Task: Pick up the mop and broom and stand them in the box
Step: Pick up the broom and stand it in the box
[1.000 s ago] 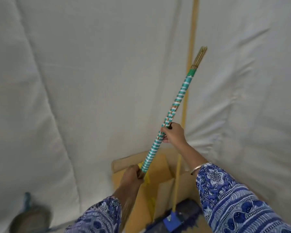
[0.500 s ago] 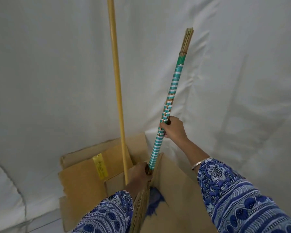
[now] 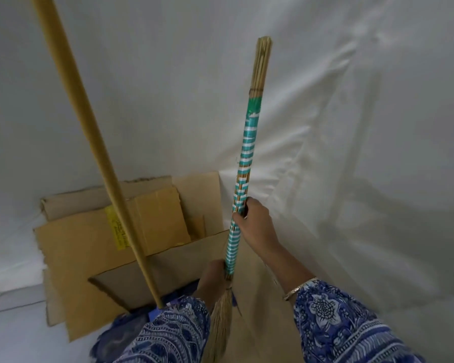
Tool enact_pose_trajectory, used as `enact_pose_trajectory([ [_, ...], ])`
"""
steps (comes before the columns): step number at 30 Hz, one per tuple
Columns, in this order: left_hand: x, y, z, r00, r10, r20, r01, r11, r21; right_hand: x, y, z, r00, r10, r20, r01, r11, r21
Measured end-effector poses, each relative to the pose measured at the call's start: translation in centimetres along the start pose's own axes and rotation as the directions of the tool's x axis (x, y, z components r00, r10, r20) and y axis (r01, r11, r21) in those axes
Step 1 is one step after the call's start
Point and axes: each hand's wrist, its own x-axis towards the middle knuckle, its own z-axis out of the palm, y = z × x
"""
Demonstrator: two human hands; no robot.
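A broom with a handle wrapped in teal and white bands stands nearly upright over the open cardboard box. My right hand grips the handle at mid height. My left hand grips it lower, just above the straw bristles, which hang down toward the box. The mop with its long yellow wooden handle stands in the box, leaning up to the left; its blue head shows partly at the bottom behind my left sleeve.
White cloth covers the walls behind and to the right of the box. The box flaps spread open to the left, one bearing a yellow label. A strip of pale floor lies at the lower left.
The view has swung right and closer, so the mop handle now sits far left. The broom has come more upright, and both hands keep their grip on it.
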Motion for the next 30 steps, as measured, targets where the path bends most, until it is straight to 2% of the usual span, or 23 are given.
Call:
enact_pose_trajectory([
  [6, 7.7, -1.4, 5.6, 0.992, -0.101, -0.071, 0.101, 0.995, -0.011, 5.4, 8.6, 3.4, 0.998, -0.028, 0.063, 0.026, 0.999, 0.027],
  [13, 12.8, -4.6, 9.5, 0.967, -0.225, -0.122, 0.23, 0.973, 0.026, 8.5, 16.0, 5.9, 0.99, 0.012, 0.139, -0.022, 0.997, 0.072],
  [23, 17.9, -6.2, 11.3, 0.938, -0.289, -0.194, 0.282, 0.957, -0.065, 13.4, 17.9, 8.0, 0.975, -0.038, 0.218, 0.021, 0.997, 0.08],
  [30, 18.3, -6.4, 10.9, 0.942, -0.299, -0.152, 0.295, 0.954, -0.046, 13.5, 18.3, 8.7, 0.972, -0.054, 0.23, 0.04, 0.997, 0.065],
])
